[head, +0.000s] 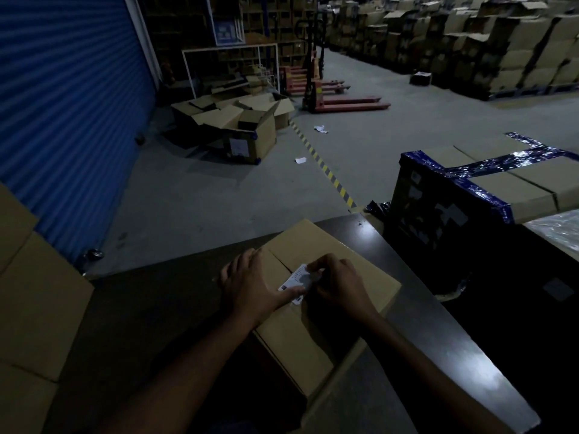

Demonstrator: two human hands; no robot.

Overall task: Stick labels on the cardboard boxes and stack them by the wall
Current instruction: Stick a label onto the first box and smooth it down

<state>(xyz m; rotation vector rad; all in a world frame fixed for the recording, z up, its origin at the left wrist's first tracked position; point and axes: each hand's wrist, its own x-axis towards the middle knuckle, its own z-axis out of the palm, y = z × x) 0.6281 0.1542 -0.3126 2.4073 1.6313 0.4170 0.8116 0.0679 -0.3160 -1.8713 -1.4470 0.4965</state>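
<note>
A closed cardboard box (313, 245) lies on a dark table (438, 333) right in front of me. On its top, over the flap seam, is a white label (296, 281). My left hand (250, 283) rests flat on the box, its thumb pressing the label's lower edge. My right hand (338, 283) has its fingers curled and pinches the label's upper right corner.
Stacked cardboard boxes (34, 292) stand at my left beside a blue roller door (69, 104). A big box with blue tape (488, 183) sits to the right. Open boxes (244, 126), orange pallet jacks (338, 98) and paper scraps lie on the concrete floor; box stacks fill the far right.
</note>
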